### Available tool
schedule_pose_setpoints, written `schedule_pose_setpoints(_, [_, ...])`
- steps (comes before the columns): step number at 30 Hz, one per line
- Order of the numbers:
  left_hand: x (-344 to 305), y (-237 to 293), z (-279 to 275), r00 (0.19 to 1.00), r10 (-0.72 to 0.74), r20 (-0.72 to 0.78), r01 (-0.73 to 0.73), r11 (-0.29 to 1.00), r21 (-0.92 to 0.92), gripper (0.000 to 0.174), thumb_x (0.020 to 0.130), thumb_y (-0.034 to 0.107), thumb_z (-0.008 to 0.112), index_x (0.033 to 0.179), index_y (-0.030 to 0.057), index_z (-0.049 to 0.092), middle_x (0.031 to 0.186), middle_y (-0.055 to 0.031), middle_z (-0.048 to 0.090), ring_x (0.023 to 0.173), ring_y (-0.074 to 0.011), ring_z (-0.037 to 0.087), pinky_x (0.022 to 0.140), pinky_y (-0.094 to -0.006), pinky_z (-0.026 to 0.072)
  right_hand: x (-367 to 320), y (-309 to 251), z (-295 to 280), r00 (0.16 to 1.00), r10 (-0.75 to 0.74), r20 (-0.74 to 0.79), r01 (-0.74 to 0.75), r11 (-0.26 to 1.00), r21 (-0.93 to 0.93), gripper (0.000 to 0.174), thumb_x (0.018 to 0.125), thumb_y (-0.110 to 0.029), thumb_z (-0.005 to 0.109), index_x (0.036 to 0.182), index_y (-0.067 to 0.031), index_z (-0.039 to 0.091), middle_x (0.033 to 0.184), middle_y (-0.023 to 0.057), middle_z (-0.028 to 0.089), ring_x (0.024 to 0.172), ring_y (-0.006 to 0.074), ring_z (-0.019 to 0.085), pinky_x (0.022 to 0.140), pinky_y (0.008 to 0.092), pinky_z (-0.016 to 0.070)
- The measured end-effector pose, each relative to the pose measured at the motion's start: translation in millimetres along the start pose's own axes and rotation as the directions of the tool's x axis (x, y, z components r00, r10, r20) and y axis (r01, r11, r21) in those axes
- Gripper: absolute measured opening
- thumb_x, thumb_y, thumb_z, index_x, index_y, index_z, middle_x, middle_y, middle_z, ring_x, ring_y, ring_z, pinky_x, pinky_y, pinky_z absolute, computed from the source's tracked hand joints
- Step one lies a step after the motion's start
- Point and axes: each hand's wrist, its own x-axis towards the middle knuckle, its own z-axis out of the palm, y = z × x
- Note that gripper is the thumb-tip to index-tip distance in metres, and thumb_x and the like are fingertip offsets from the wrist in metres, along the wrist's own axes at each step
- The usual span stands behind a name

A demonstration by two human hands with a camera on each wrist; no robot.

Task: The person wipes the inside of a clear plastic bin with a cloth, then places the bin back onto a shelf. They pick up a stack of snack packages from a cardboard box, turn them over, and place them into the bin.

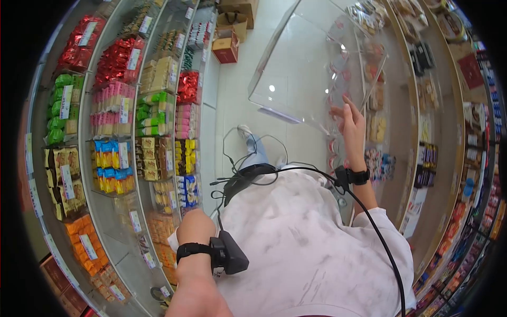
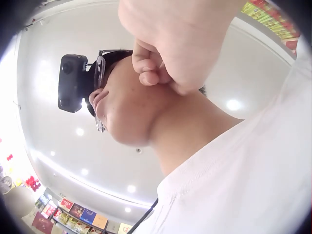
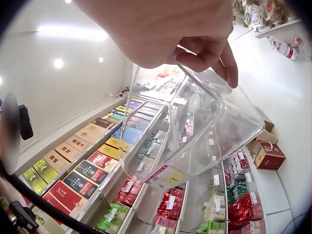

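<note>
A clear plastic bin (image 1: 296, 66), with a label strip on one edge, hangs out over the aisle from my right hand (image 1: 351, 127). In the right wrist view, my thumb and fingers pinch the bin's (image 3: 195, 158) rim, and nothing shows inside it. My left hand (image 2: 183, 36) is raised beside the jaw and neck with its fingers curled; no object shows in it. Only the wrist and lower part of that hand appear at the bottom of the head view.
On the left, tiered shelves (image 1: 113, 245) hold wrapped snacks in bins, including red packets (image 1: 117, 59) and orange packets (image 1: 87, 245). More shelves (image 1: 398, 100) stand along the right. A red box (image 1: 226, 48) sits on the floor ahead. Black cables (image 1: 364, 211) cross my body.
</note>
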Motion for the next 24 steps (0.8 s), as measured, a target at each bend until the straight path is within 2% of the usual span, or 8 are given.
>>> schedule_pose_setpoints(3, [-3, -54, -38, 0.999, 0.032, -0.019, -0.034, 0.996, -0.078, 0.026, 0.069, -0.014, 0.063, 0.058, 0.0045, 0.05, 0.056, 0.0044, 0.049, 0.046, -0.0061, 0.049, 0.042, -0.0204, 0.0351, 34, -24, 38, 0.998, 0.057, 0.024, -0.057, 0.998, -0.03, 0.043, 0.106, -0.028, 0.046, 0.137, 0.0002, 0.058, 0.091, 0.0082, 0.075, 0.052, 0.0022, 0.043, 0.046, 0.0207, 0.0325])
schedule_pose_setpoints(6, [3, -87, -84, 0.993, 0.091, -0.081, -0.098, 0.991, -0.095, 0.025, 0.069, -0.014, 0.064, 0.061, 0.0046, 0.051, 0.059, 0.0035, 0.051, 0.048, -0.0064, 0.05, 0.042, -0.02, 0.0368, 80, -27, 74, 0.999, -0.03, 0.041, 0.033, 0.997, -0.073, 0.044, 0.107, -0.029, 0.046, 0.138, 0.0001, 0.057, 0.091, 0.0079, 0.075, 0.052, 0.0015, 0.045, 0.045, 0.021, 0.0327])
schedule_pose_setpoints(9, [12, -121, -124, 0.982, 0.171, -0.084, -0.169, 0.985, 0.026, 0.022, 0.07, -0.013, 0.065, 0.064, 0.0043, 0.052, 0.064, 0.003, 0.052, 0.049, -0.0066, 0.051, 0.042, -0.0202, 0.0388, 121, -48, 117, 0.998, -0.021, 0.06, 0.028, 0.994, -0.104, 0.044, 0.107, -0.029, 0.046, 0.138, 0.0001, 0.057, 0.09, 0.0075, 0.075, 0.053, 0.0014, 0.047, 0.044, 0.0214, 0.0322])
schedule_pose_setpoints(12, [18, -157, -164, 0.978, 0.209, -0.017, -0.204, 0.966, 0.161, 0.02, 0.071, -0.011, 0.068, 0.068, 0.0036, 0.055, 0.068, 0.0029, 0.054, 0.051, -0.0067, 0.054, 0.043, -0.0198, 0.0448, 159, -62, 158, 0.996, -0.027, 0.09, 0.032, 0.998, -0.055, 0.043, 0.107, -0.029, 0.046, 0.137, 0.0002, 0.058, 0.088, 0.0072, 0.075, 0.053, 0.0019, 0.047, 0.043, 0.0214, 0.0329])
schedule_pose_setpoints(18, [5, -230, -220, 0.95, 0.279, 0.142, -0.298, 0.945, 0.134, 0.017, 0.074, -0.005, 0.077, 0.073, 0.0035, 0.062, 0.074, 0.0019, 0.063, 0.062, -0.0075, 0.064, 0.054, -0.0216, 0.0564, 238, -90, 221, 0.978, 0.018, 0.208, 0.001, 0.996, -0.091, 0.043, 0.107, -0.028, 0.045, 0.136, 0.001, 0.058, 0.088, 0.0098, 0.076, 0.05, 0.0038, 0.048, 0.042, 0.0209, 0.0337])
schedule_pose_setpoints(19, [-1, -241, -224, 0.825, 0.56, 0.076, -0.561, 0.793, 0.237, 0.017, 0.074, -0.005, 0.077, 0.074, 0.0037, 0.063, 0.076, 0.0017, 0.064, 0.063, -0.0079, 0.065, 0.054, -0.0221, 0.0565, 253, -92, 231, 0.971, 0.033, 0.235, -0.016, 0.997, -0.073, 0.044, 0.107, -0.029, 0.046, 0.137, 0.0016, 0.057, 0.09, 0.01, 0.076, 0.058, 0.0052, 0.055, 0.043, 0.0209, 0.0323])
schedule_pose_setpoints(21, [-7, -273, -234, 0.911, 0.388, 0.137, -0.41, 0.886, 0.218, 0.017, 0.074, -0.005, 0.077, 0.075, 0.0037, 0.063, 0.076, 0.0016, 0.065, 0.063, -0.0081, 0.065, 0.054, -0.0224, 0.0565, 291, -97, 249, 0.953, 0.069, 0.294, -0.058, 0.997, -0.046, 0.048, 0.106, -0.032, 0.047, 0.139, 0.0028, 0.053, 0.095, 0.0106, 0.076, 0.075, 0.0081, 0.069, 0.043, 0.0209, 0.0294])
schedule_pose_setpoints(24, [-20, -326, -230, 0.942, 0.281, 0.184, -0.323, 0.909, 0.264, 0.017, 0.075, -0.005, 0.077, 0.076, 0.0039, 0.063, 0.077, 0.0014, 0.066, 0.063, -0.0084, 0.065, 0.054, -0.0228, 0.0565, 359, -96, 270, 0.915, 0.067, 0.398, -0.056, 0.998, -0.039, 0.05, 0.107, -0.033, 0.048, 0.14, 0.0037, 0.051, 0.097, 0.0116, 0.076, 0.081, 0.0107, 0.071, 0.044, 0.0206, 0.0296])
